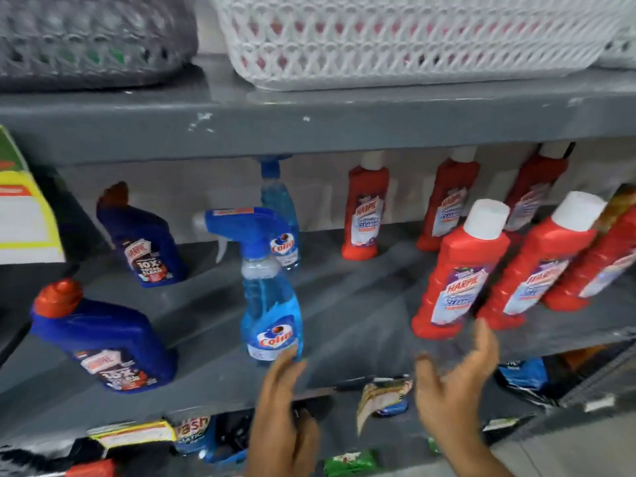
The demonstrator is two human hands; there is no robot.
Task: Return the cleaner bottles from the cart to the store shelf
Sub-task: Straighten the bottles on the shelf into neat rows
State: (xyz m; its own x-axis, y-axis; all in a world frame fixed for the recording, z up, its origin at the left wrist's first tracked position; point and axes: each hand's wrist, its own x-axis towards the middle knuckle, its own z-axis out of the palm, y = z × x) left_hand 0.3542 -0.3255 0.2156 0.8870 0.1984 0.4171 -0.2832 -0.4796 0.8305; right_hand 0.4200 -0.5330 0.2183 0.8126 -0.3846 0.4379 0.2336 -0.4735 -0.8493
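Both hands are hanging spread and holding nothing. Left hand (280, 401) is brushing its fingertips against the base of the front Colin spray bottle (270, 297); whether it is actually pressing, I cannot tell. Right hand (454, 383) is hovering just below the nearest red Harpic bottle (457, 270), apart from it. Likely steadying placed stock near the grey shelf (344, 315) edge. Spray bottle is standing upright, long axis vertical, nozzle pointing left of the grip.
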